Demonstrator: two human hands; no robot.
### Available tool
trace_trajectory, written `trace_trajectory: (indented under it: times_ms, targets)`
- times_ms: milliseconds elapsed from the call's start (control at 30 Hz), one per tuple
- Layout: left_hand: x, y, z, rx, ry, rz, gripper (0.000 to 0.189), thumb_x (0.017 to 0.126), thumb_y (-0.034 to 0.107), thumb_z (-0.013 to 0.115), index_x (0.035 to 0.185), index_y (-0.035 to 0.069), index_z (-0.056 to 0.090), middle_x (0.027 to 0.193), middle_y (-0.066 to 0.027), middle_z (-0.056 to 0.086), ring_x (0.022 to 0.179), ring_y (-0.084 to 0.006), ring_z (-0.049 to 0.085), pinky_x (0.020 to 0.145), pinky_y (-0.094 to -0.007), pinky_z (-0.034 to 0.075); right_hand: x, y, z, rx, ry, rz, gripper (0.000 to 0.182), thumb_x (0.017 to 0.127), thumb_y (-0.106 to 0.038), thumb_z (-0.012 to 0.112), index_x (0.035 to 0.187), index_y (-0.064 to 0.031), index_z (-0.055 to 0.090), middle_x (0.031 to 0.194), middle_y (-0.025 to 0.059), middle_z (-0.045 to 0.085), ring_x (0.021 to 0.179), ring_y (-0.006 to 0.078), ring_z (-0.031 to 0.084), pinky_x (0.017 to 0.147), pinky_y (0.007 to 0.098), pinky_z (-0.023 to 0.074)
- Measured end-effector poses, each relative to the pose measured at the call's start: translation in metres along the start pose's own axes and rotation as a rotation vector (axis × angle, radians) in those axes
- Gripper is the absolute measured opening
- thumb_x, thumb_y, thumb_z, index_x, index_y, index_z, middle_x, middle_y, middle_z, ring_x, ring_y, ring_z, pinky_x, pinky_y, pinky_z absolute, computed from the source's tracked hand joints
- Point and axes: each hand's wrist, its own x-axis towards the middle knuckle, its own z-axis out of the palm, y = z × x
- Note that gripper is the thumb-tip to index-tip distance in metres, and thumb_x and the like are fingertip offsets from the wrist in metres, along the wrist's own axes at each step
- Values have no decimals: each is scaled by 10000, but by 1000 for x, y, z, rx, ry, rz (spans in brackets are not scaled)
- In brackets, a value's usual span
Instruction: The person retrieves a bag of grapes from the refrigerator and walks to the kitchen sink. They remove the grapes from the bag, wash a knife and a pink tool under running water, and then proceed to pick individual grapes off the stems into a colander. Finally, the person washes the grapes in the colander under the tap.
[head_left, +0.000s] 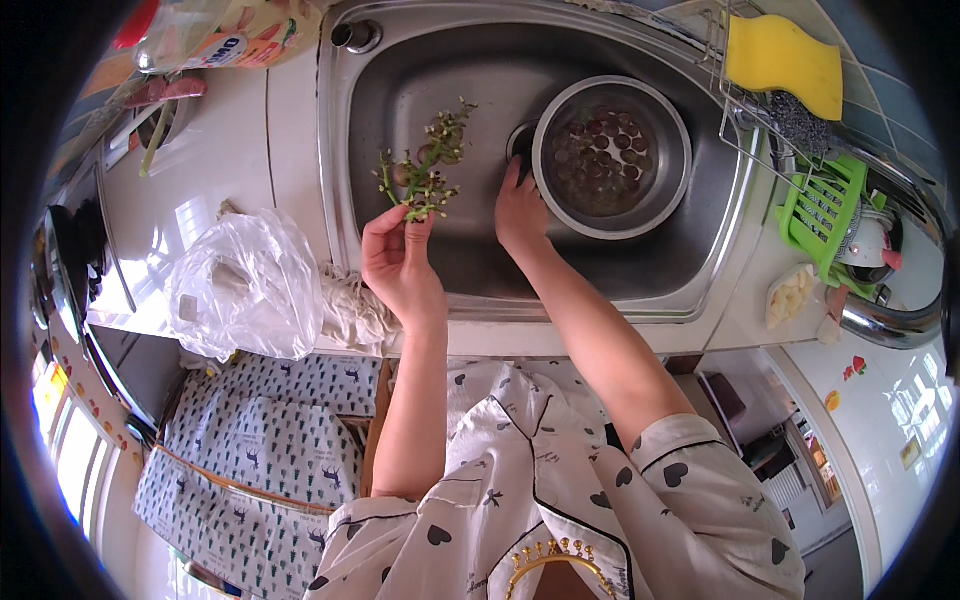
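My left hand (401, 259) pinches the end of a green grape stem (427, 169) over the left part of the steel sink (465, 277). A few grapes still hang on that stem. In the sink's right part stands a round metal bowl (681, 161) of water with many reddish grapes (600, 154) in it. My right hand (523, 206) reaches down beside the bowl's left side, its fingertips at the dark drain (523, 141). Whether those fingertips hold anything is hidden.
Left of the sink lie a clear plastic bag (247, 289) and a crumpled cloth (352, 311). At the right stand a wire rack with a yellow sponge (784, 64), a green plastic basket (821, 217) and a curved chrome faucet (892, 322). A detergent package (247, 37) is at upper left.
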Motion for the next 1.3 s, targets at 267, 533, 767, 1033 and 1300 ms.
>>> trace_trajectory:
  times_ms: [267,533,767,1033,1300]
  targets:
    - [-2,-3,-2,-17,-51,-23,118,897,3,638,998,-17,582,968,-70,644,906,-133,629,877,-274,537,-3,-23,-36,-165,-151,-117,554,860,-113,545,1385,-29,391,1265,288,518,1119,343,575,1058,425,356]
    - [0,-5,2,-326,-59,-378,101,946,24,561,1042,17,593,1057,-68,633,999,-161,626,963,-298,520,-12,-12,-105,1002,-112,-113,421,865,-92,577,1280,-95,509,1166,133,607,1000,218,635,898,403,492]
    - [-7,-15,2,-497,-68,-546,106,935,10,571,1041,13,585,1048,-69,626,1002,-153,627,941,-267,534,-9,-20,-138,1928,-384,154,511,941,-251,526,1407,-133,355,1318,103,497,1234,237,496,968,425,442]
    - [-17,-11,8,-567,-76,-617,117,933,4,571,1049,3,579,1068,-82,621,1043,-170,620,957,-268,533,-2,-22,-119,1991,-405,-112,494,954,-309,540,1382,-156,346,1243,55,523,1085,199,540,918,383,426]
    - [-18,-14,4,-597,-77,-616,127,936,-3,561,1061,3,583,1092,-79,614,1061,-174,612,973,-264,523,-2,-21,-113,1985,-347,-32,354,973,-241,509,1294,-169,380,1186,31,515,985,144,544,776,306,449]
